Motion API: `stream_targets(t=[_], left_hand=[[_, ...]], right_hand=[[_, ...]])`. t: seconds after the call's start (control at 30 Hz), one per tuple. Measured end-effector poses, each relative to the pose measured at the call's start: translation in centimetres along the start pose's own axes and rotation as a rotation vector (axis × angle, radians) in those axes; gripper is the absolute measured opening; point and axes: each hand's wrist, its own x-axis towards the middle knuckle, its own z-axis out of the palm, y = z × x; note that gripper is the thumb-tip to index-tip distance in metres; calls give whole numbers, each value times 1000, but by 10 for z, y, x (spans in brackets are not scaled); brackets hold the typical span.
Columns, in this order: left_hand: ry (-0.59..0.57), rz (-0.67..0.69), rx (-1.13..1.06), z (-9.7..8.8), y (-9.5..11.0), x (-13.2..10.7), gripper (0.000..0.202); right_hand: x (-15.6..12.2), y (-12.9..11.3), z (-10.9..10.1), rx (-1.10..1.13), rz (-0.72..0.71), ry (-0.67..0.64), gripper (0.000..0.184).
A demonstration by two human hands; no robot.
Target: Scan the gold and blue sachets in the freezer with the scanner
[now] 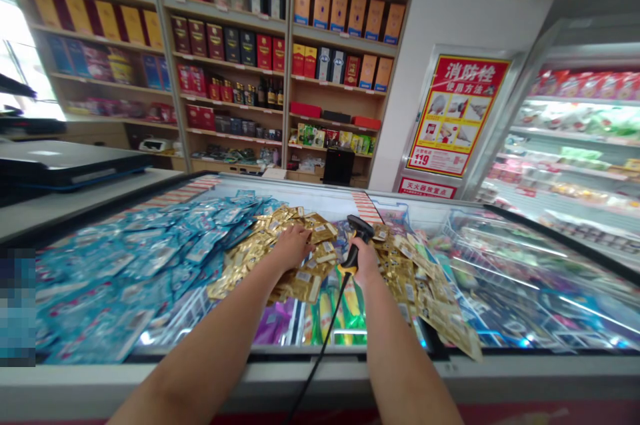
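Gold foil sachets lay heaped on a glass-topped chest freezer, beside blue foil sachets. The left hand rested on the heap, fingers spread flat; the right hand had its fingers wrapped around a black corded barcode scanner.

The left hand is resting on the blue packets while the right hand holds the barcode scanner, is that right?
Not quite. The head view shows the left hand resting on the gold packets; the blue packets lie further left. The right hand does hold the barcode scanner.
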Motion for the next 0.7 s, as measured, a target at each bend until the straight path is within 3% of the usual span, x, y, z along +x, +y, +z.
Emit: stream_targets(t=[0.1,0.2,0.37,0.53,0.7], left_hand=[[2,-14,-28,3,-2,-1,36],[0,-52,-113,3,-4,0,45],[155,-107,-208,-2,-18,4,63],[116,-86,-199,-4,-27,3,68],[121,-90,-198,-4,-27,3,68]], right_hand=[[-6,-7,2,28,41,118,19],[-14,-13,7,33,31,-19,24],[-26,-19,13,12,28,-164,23],[-30,-17,14,-76,42,-272,19],[-29,-13,15,-108,42,-300,12]])
